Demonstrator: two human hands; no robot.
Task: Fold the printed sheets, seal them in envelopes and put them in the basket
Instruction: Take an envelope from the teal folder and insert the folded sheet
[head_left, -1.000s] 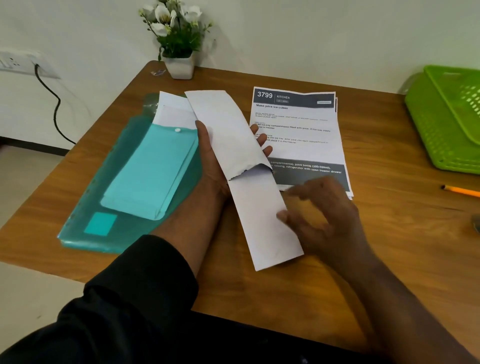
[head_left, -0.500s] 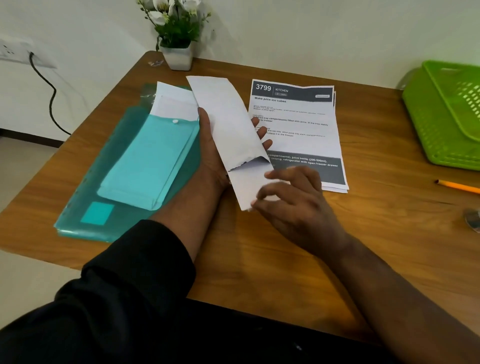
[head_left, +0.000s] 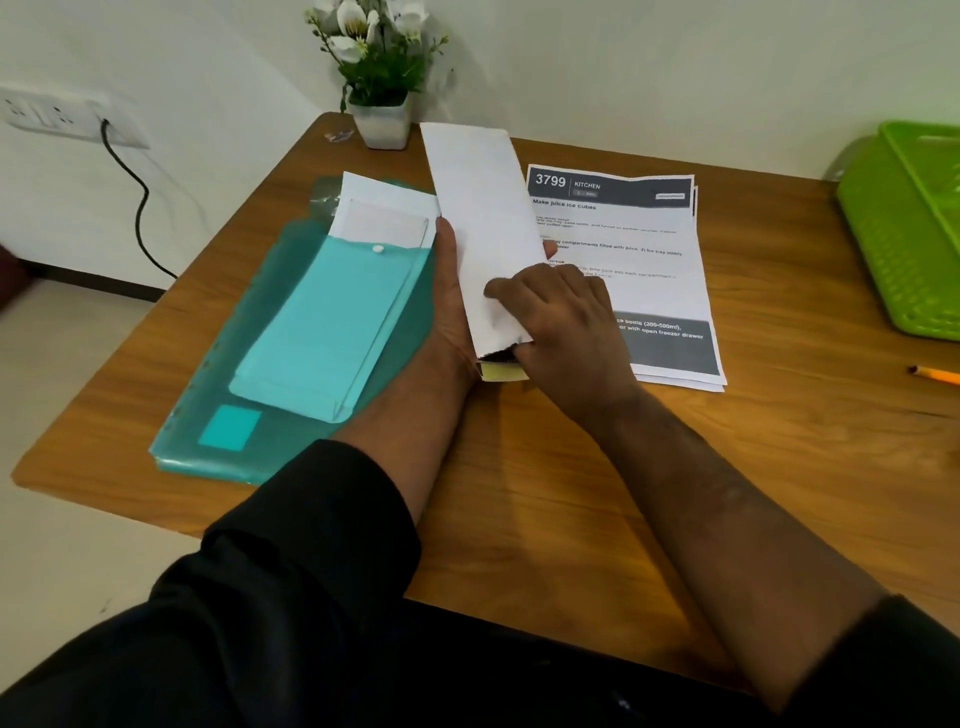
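1. Envelope (head_left: 480, 218): a long white one, held just above the table (head_left: 519, 493), between the green folder (head_left: 311, 332) and the printed sheets (head_left: 639, 249). Its open mouth faces the person, with a pale yellow flap (head_left: 501, 372) showing below it.

2. Step in hand, by the look of it: seating the folded sheet fully inside. No sheet shows at the mouth, so it appears nearly or wholly in.

3. To do it well: keep the envelope flat and steady, push the sheet past the flap line without buckling it, then free the flap for sealing.

4. Left hand (head_left: 449, 312): beside the folder, it cradles the envelope from beneath, thumb curled over the left edge, a fingertip peeping out at the right edge.

5. Right hand (head_left: 561, 322): at the end of the envelope nearest the person, fingers bent, index finger pressing the paper's face, thumb tucked at the mouth. Whether it pinches the edge cannot be told for certain.

6. Basket (head_left: 904, 228): green, well apart from the envelope, beyond the sheets at the table's right edge.
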